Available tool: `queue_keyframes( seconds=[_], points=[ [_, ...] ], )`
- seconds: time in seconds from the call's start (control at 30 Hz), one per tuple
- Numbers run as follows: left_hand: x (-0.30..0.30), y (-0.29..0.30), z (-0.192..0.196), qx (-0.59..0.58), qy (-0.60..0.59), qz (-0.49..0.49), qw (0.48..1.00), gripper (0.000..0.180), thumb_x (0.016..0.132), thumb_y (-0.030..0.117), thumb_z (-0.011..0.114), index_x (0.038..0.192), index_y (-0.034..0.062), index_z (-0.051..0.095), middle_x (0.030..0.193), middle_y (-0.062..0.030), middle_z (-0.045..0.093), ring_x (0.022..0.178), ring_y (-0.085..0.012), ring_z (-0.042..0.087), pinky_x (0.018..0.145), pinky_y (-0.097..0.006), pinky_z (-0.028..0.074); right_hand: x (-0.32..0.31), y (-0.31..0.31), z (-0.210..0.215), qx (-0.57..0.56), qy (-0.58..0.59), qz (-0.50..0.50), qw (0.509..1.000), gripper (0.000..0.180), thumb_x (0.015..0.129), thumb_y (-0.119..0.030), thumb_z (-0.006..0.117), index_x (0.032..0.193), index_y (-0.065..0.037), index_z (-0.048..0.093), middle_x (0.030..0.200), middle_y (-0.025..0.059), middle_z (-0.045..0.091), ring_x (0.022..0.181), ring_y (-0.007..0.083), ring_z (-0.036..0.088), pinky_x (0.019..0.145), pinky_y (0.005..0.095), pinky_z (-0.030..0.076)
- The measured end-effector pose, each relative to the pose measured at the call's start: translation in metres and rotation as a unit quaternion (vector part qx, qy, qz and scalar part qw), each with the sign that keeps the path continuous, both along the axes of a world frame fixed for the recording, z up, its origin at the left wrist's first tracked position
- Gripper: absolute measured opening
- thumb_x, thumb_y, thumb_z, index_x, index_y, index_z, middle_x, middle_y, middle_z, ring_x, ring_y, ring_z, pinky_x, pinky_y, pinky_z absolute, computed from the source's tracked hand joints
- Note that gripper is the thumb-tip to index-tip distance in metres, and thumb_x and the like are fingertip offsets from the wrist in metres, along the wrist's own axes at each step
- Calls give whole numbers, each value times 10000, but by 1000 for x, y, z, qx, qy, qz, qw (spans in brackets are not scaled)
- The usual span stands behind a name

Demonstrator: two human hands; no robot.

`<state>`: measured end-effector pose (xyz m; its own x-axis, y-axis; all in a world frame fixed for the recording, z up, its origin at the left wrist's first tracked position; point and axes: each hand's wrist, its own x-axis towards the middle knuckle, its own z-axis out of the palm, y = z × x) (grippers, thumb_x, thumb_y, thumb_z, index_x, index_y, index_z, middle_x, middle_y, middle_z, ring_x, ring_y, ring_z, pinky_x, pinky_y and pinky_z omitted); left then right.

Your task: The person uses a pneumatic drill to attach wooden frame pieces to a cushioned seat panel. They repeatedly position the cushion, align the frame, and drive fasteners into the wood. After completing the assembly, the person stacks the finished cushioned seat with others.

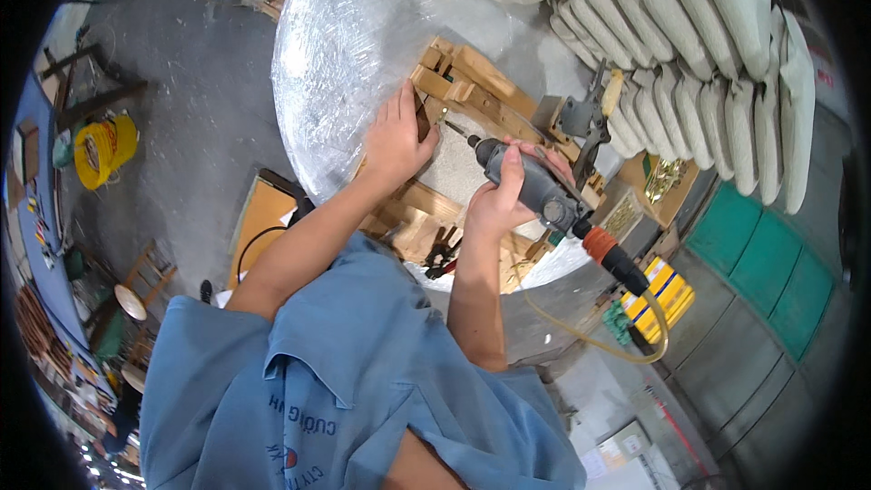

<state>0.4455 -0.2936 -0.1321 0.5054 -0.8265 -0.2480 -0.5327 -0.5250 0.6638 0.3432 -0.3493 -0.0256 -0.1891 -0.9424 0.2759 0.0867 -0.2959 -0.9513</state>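
My right hand (504, 192) is wrapped round a grey air screwdriver (535, 189) with an orange collar and a hose at its back end. Its thin bit points up and left, close to a small brass-coloured screw (444, 114). My left hand (396, 141) grips the left side of a wooden jig (494, 109), with a dark brown piece (423, 120) between thumb and fingers. Inside the jig lies a beige fabric-covered pad (463, 159). The tip of the bit is too small to tell whether it touches the screw.
A round table wrapped in clear film (331, 63) carries the jig. Beige padded seats (653, 27) are stacked at the far right. A grey metal clamp tool (585, 118) stands beside a box of brass screws (664, 180). Dark-handled pliers (443, 252) lie nearest me. The yellow hose (590, 340) loops at the right.
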Motion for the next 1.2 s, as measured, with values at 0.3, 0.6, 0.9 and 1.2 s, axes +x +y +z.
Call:
queue_keyframes(
  seconds=[0.3, 0.6, 0.9, 1.2],
  points=[
    [-4, -2, -2, -53, -21, 32, 998, 904, 848, 328, 760, 1554, -34, 328, 1359, -244, 566, 1215, -420, 567, 1012, -485, 495, 4, -1, -19, -20, 12, 20, 1000, 510, 857, 53, 760, 1238, -50, 436, 1034, 150, 626, 961, 265, 660, 956, 487, 576],
    [-3, -1, -3, -44, -23, 24, 998, 875, 860, 351, 730, 1543, -33, 341, 1441, -209, 528, 1265, -392, 550, 1035, -471, 501, 5, -1, -26, -24, 43, 62, 997, 532, 858, 93, 747, 1237, -32, 395, 1093, 186, 641, 1047, 310, 707, 1004, 471, 561],
    [-2, -1, 4, -13, -23, 8, 1000, 886, 864, 361, 718, 1553, -30, 322, 1382, -203, 548, 1218, -405, 558, 1011, -497, 506, 14, -3, -29, 29, 94, 51, 994, 480, 811, 112, 740, 1164, -28, 446, 1088, 134, 607, 1010, 247, 691, 996, 400, 549],
    [-4, 0, -1, -32, -32, 13, 999, 873, 869, 362, 714, 1549, -25, 326, 1400, -212, 537, 1234, -404, 557, 1031, -492, 505, 9, -6, -31, 14, 60, 61, 996, 517, 837, 86, 760, 1264, -32, 492, 1070, 148, 671, 964, 195, 674, 877, 334, 575]
  ],
)
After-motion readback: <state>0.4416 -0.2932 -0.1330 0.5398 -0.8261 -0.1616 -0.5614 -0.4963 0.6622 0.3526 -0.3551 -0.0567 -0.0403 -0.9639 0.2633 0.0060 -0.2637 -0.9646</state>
